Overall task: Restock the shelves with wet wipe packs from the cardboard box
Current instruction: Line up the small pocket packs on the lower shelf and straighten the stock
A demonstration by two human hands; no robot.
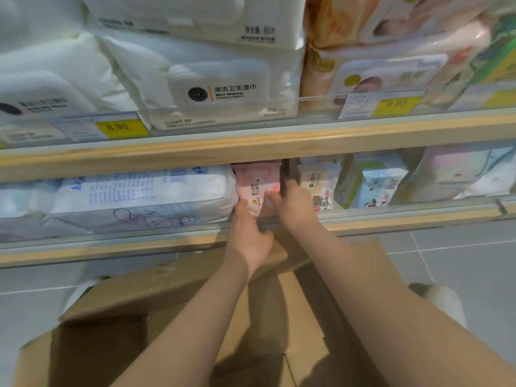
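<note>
A small pink wet wipe pack (255, 188) stands upright on the lower shelf (391, 219), between a big white pack with a blue rabbit drawing (145, 199) and a white pack with cartoon print (318, 185). My left hand (248, 233) touches the pink pack's lower left edge with its fingers over the shelf rail. My right hand (293, 205) holds the pink pack's right side, thumb on its front. Below my arms the open cardboard box (173, 289) sits on the floor; its inside is dark.
The upper shelf (251, 141) carries large white wet wipe packs (223, 88) and pink baby wipe packs (385, 76), with yellow price tags (120, 127) on the rail. More small packs (379, 182) stand to the right on the lower shelf. Grey floor tiles (452, 261) lie to the right.
</note>
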